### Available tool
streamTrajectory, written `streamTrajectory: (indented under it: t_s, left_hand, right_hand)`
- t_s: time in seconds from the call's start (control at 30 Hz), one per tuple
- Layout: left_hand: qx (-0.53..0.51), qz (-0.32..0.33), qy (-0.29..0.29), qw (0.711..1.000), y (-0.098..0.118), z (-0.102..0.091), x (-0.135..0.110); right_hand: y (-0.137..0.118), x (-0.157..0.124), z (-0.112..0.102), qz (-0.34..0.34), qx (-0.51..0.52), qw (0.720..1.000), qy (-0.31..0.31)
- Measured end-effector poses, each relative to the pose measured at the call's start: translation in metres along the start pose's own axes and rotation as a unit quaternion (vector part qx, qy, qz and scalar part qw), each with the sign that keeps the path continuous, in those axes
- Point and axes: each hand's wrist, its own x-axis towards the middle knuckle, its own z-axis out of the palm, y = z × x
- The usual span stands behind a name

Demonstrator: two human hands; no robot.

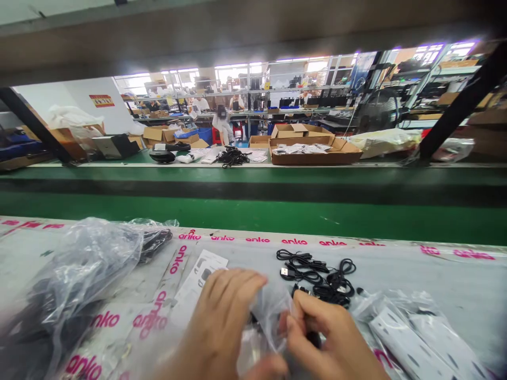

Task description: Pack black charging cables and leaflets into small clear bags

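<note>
Head view: the left hand (222, 322) and right hand (330, 338) are pinching a clear plastic bag (269, 314) narrowly, just below coiled black cables (317, 277).

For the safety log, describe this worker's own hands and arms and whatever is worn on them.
The left hand and right hand are both bare, with no gloves or tape. No ring or watch shows. The arms run out of the bottom of the view, so no sleeves can be seen.

Left hand (222, 322) arched, fingers bent forward; right hand (330, 338) pinching, both close together.
</note>
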Motion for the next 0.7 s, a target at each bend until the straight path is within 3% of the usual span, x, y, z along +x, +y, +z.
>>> streamTrajectory:
  t_s: [0.07, 0.17, 0.2, 0.37, 0.5, 0.7]
  left_hand:
    - [0.035, 0.060, -0.004, 0.998, -0.001, 0.009, -0.001]
    - [0.052, 0.055, 0.065, 0.995, 0.002, 0.018, -0.004]
    - [0.063, 0.052, 0.058, 0.995, 0.004, 0.018, -0.004]
    - [0.066, 0.027, 0.075, 0.995, 0.013, 0.008, 0.000]
    - [0.007, 0.027, 0.117, 0.993, 0.016, 0.003, 0.004]
    - [0.026, 0.069, 0.204, 0.976, 0.027, 0.010, -0.002]
  right_hand:
    - [0.002, 0.005, -0.002, 0.015, 0.059, 0.997, -0.044]
    - [0.001, 0.005, 0.002, 0.057, 0.100, 0.988, -0.099]
    - [0.000, 0.004, 0.004, 0.074, 0.100, 0.986, -0.112]
    - [-0.003, 0.002, 0.010, 0.096, 0.068, 0.988, -0.103]
    - [-0.015, 0.031, 0.019, 0.062, 0.019, 0.996, -0.067]
    - [-0.040, 0.084, 0.046, 0.026, -0.118, 0.988, -0.091]
